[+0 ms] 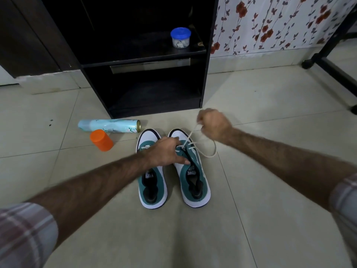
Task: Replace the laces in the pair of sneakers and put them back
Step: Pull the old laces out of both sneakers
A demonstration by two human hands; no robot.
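Head view shows two green-and-white sneakers side by side on the tiled floor (pixel 270 190), toes toward a black cabinet (pixel 146 55). Right hand (pixel 213 123) is raised above the toe of the right sneaker (pixel 193 171), fingers curled round a cream lace (pixel 190 135) drawn taut from the upper eyelets; a slack loop of the same lace trails onto the floor beside the shoe. Left hand (pixel 166 151) reaches across the left sneaker (pixel 151 182) and grips the right sneaker at its laced section, fingers curled over the tongue area. Risk 1: a strong pull may drag the sneaker forward or tip it if the left hand's hold slackens. Risk 2: the trailing loop may snag or knot at an eyelet, stalling the lace. Risk 3: a wide sweep of the left arm may strike the orange cap (pixel 101 140) or the spray can (pixel 110 125) lying close by. Not determinable: whether the lace is being removed or threaded, how many eyelets remain laced beneath the left hand, and the lace tip inside the right fist. A replacement lace is not visible. A blue-lidded jar (pixel 180 37) stands on the cabinet shelf; its contents are unclear.
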